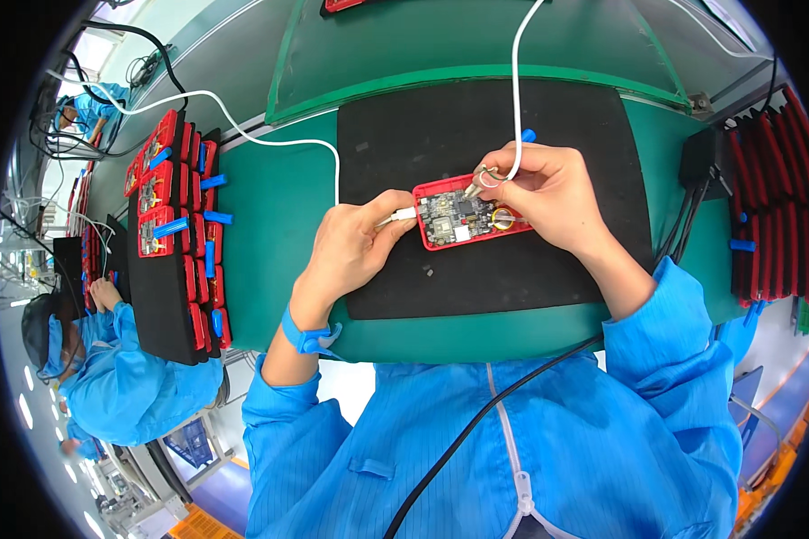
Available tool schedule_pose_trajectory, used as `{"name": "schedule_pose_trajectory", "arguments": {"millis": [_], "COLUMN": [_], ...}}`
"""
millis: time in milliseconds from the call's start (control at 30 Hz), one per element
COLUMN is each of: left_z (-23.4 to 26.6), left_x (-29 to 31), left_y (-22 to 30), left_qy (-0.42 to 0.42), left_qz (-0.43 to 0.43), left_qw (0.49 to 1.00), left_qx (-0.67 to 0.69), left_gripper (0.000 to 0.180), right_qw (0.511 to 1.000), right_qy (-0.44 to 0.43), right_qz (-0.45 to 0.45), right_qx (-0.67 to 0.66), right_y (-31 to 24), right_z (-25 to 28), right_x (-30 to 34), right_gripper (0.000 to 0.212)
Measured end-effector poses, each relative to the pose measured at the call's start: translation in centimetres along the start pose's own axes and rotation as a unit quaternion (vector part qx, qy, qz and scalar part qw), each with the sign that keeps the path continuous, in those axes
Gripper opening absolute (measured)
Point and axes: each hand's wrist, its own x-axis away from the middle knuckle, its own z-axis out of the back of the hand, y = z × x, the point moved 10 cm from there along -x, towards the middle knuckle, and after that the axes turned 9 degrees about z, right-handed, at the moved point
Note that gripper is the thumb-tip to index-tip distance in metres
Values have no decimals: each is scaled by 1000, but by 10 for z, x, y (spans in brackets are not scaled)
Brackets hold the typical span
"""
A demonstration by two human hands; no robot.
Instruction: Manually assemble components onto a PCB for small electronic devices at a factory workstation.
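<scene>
A green-grey circuit board [445, 211] lies in a shallow red case [476, 240] on a black mat [503, 286]. My left hand [351, 244] pinches the white cable plug [404, 215] at the case's left end. From the right, my right hand [557, 198] reaches over the board, its fingers closed on a small metal connector [482, 180] at the board's upper edge. A white cable [515, 81] runs down to that hand. The connector's lower end is partly hidden by the fingers. A round yellow-rimmed part [502, 218] sits on the board near my right fingertips.
Stacked red cases with black foam [166, 260] and blue tabs stand left; more red cases [773, 207] stand right, beside a black box [703, 162]. A green-edged panel [476, 85] rises behind the mat. A co-worker in blue [139, 386] sits far left. A black cable [485, 409] crosses my front.
</scene>
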Motion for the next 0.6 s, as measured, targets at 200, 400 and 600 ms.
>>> {"name": "schedule_pose_trajectory", "arguments": {"millis": [200,400,600], "left_z": [8,23,31], "left_x": [2,-15,-11], "left_y": [-1,21,20], "left_qy": [42,82,126], "left_qz": [-12,50,41], "left_qw": [999,987,974], "left_qx": [26,131,184], "left_gripper": [13,9,9], "right_qw": [1000,998,968], "right_qy": [7,8,-23], "right_qz": [11,51,173], "right_qx": [4,31,181], "right_y": [-6,-13,-52], "right_z": [3,6,-3], "right_x": [0,-8,-10], "right_gripper": [13,9,13]}}
